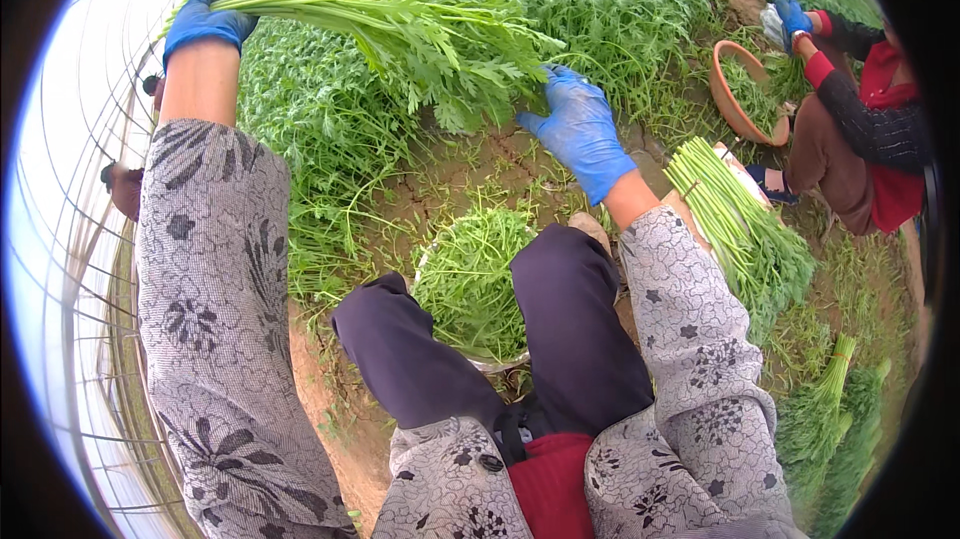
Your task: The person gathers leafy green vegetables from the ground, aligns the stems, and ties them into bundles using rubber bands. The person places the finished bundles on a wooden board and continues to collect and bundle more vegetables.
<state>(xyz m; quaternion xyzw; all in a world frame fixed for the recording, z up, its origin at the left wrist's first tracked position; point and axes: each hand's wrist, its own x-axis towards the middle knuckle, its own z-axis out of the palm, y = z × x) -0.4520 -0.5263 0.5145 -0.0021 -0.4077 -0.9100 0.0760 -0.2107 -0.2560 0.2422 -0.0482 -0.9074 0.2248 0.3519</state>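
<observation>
My left hand (212,13), in a blue glove, is closed around the pale stems of a long bunch of leafy greens (420,28) with lobed leaves, resembling garland chrysanthemum. The bunch is held out nearly level, its leaves drooping to the right. At the leaf tips is my right hand (581,130), also blue-gloved, thumb apart from the fingers; some fingertips are hidden against the leaves. Between my knees sits a round container (491,368) heaped with loose greens (476,276). Right of my right forearm, another bunch (739,231) lies stems-up on a board with upright pegs.
A dense bed of growing greens (322,126) spreads ahead. At the right, a crouching co-worker (847,118) has gloved hands above an orange-brown basin (726,100). A tied bunch (829,396) lies on the ground at lower right. Greenhouse framing (75,254) curves along the left, with people beside it.
</observation>
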